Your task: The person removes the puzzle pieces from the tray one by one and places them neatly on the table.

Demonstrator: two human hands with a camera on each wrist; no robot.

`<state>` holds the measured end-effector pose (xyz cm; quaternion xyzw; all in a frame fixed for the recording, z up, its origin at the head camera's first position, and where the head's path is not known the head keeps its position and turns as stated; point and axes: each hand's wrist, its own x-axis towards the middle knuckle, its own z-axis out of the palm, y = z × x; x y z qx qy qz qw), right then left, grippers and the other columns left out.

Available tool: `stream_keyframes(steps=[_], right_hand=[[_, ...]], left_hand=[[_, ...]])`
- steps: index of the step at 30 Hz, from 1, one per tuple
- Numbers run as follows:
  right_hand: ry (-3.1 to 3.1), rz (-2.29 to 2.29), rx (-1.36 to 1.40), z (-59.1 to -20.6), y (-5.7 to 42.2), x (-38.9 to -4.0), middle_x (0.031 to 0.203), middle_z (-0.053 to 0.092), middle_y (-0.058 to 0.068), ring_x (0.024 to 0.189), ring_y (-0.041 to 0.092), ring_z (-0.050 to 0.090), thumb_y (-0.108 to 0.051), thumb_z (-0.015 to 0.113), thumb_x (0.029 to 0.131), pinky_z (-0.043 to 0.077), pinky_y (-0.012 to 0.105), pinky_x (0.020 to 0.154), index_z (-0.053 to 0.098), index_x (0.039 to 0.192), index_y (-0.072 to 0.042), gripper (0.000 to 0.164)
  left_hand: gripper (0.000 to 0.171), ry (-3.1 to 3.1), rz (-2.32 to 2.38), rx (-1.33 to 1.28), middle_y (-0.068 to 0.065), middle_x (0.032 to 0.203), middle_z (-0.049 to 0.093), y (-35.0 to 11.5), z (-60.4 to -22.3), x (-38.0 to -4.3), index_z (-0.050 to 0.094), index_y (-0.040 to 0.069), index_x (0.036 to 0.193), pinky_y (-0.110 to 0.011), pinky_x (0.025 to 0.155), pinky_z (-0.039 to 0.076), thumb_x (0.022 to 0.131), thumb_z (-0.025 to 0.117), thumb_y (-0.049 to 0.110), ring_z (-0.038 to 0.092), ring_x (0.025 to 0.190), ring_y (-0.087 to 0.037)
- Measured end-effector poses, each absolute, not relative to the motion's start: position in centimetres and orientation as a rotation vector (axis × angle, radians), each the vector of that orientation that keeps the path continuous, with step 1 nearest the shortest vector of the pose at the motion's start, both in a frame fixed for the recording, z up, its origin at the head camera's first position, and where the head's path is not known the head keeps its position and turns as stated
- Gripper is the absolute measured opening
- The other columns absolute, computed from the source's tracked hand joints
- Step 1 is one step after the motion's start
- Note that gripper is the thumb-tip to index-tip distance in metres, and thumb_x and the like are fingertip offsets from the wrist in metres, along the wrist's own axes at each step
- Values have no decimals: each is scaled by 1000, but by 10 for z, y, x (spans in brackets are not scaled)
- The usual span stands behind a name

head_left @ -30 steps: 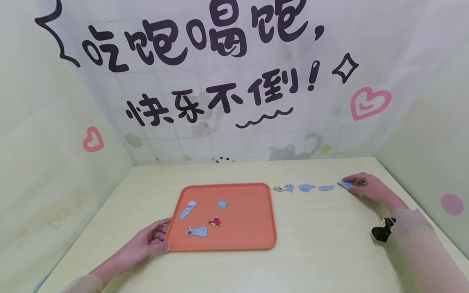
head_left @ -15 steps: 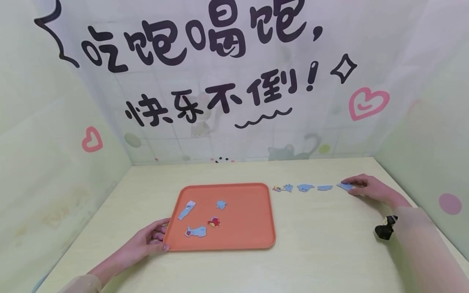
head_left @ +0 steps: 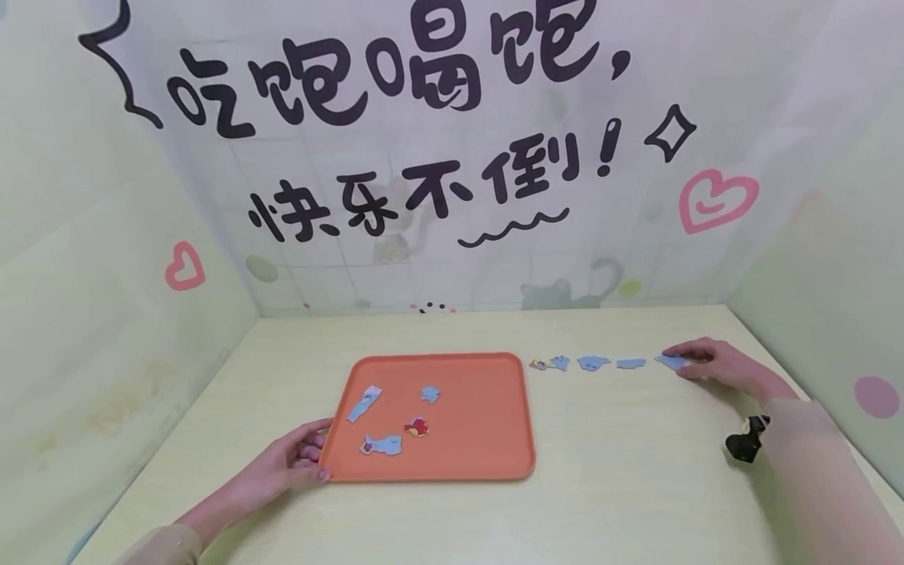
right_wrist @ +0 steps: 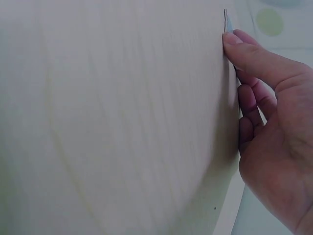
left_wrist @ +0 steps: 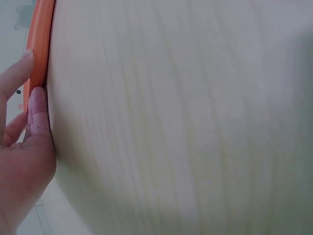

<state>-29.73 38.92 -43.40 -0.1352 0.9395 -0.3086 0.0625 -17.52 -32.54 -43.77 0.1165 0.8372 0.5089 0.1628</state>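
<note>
My left hand (head_left: pixel 300 455) grips the left edge of an orange tray (head_left: pixel 487 463), thumb on the rim and fingers curled at its side; the left wrist view shows the tray's rim (left_wrist: pixel 41 44) between thumb and fingers. On the tray lie several cartoon puzzle pieces, among them a long blue one (head_left: pixel 364 403), a small blue one (head_left: pixel 430 395), a red one (head_left: pixel 418 426) and a blue one with a red mark (head_left: pixel 384 445). My right hand (head_left: pixel 720 365) pinches a light-blue puzzle piece (head_left: pixel 669 361) close over the table, seen edge-on in the right wrist view.
Right of the tray, a row of puzzle pieces leads to my right hand: a colourful pair (head_left: pixel 558 362), a blue curved piece (head_left: pixel 593 362) and a narrow blue strip (head_left: pixel 631 363). A black object (head_left: pixel 745 441) shows beside the right sleeve. Printed walls enclose the table (head_left: pixel 621 486).
The puzzle piece in my right hand has turned slightly and lies more level with the row. The left hand and tray stay put; the head view has shifted a little.
</note>
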Motion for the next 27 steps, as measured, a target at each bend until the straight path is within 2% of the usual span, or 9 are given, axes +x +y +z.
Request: stream_keyframes(steps=[4, 8, 14, 20, 27], right_hand=[[2842, -928, -417, -436, 388, -299, 132, 58, 20, 105, 12, 49, -29, 69, 92, 43, 29, 86, 62, 132, -7, 46], [2842, -930, -425, -437, 389, -300, 133, 57, 22, 108, 15, 49, -30, 69, 93, 41, 31, 87, 62, 132, -7, 46], [2865, -907, -402, -436, 390, -298, 134, 56, 21, 109, 13, 49, -33, 69, 93, 42, 30, 86, 63, 131, -9, 46], [2842, -915, -407, -436, 389, -298, 137, 53, 25, 115, 26, 47, -32, 68, 93, 40, 35, 88, 62, 133, -7, 48], [2844, -893, -388, -435, 388, -298, 138, 52, 26, 116, 28, 48, -33, 69, 92, 40, 37, 89, 61, 134, -7, 49]], left_hand=[[84, 2387, 1455, 341, -25, 128, 46, -327, -439, -175, 25, -3, 153, -16, 84, 52, 88, 74, 17, 54, 99, -6], [83, 2374, 1468, 341, -24, 127, 46, -327, -438, -175, 25, -3, 153, -16, 84, 52, 88, 74, 16, 55, 99, -6], [84, 2365, 1476, 334, -22, 126, 47, -326, -438, -175, 25, -4, 153, -16, 84, 52, 88, 74, 16, 55, 99, -6], [85, 2373, 1467, 317, -23, 128, 46, -326, -439, -176, 26, -2, 153, -16, 84, 53, 87, 75, 17, 55, 100, -7], [85, 2383, 1457, 304, -23, 127, 46, -328, -441, -177, 26, -2, 153, -17, 84, 53, 87, 76, 18, 54, 100, -8]])
